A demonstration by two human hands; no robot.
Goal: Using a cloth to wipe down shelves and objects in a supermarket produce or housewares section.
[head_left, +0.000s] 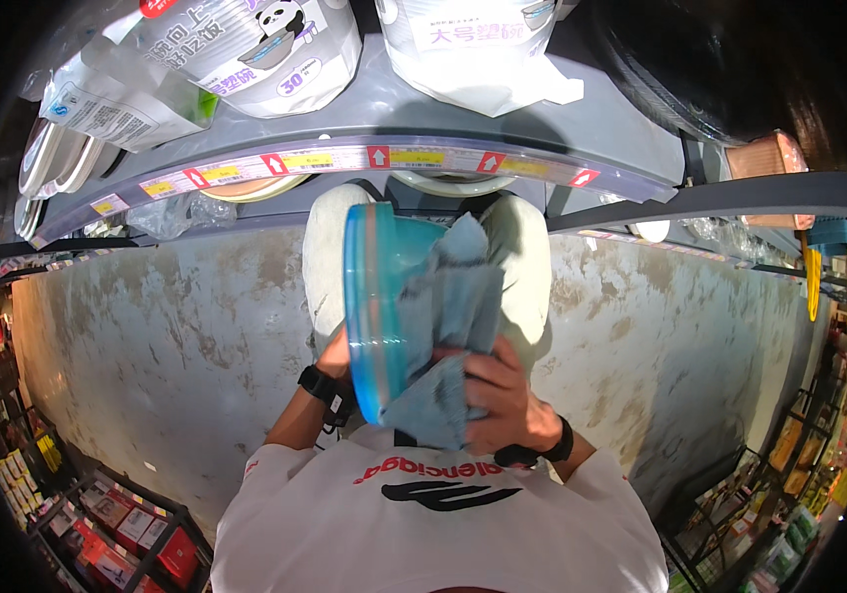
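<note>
Between my knees is a translucent blue-green plastic bowl or nested stack of bowls [373, 311], tilted on its side with the rim toward the left. My left hand [334, 357] grips it at the rim side, with the fingers hidden behind the plastic. A grey-blue cloth [468, 296] lies bunched against the bowl's right side. My right hand [501, 400] holds the cloth there, fingers curled into its folds, slightly blurred. Both wrists wear black straps.
A grey store shelf [409, 96] with a price-tag strip [379, 157] stands before my knees. It bears packs of plastic bowls [453, 52]. Lower down are round plates [460, 184]. Behind me stand racks of boxed goods [127, 519] on the worn concrete floor [171, 333].
</note>
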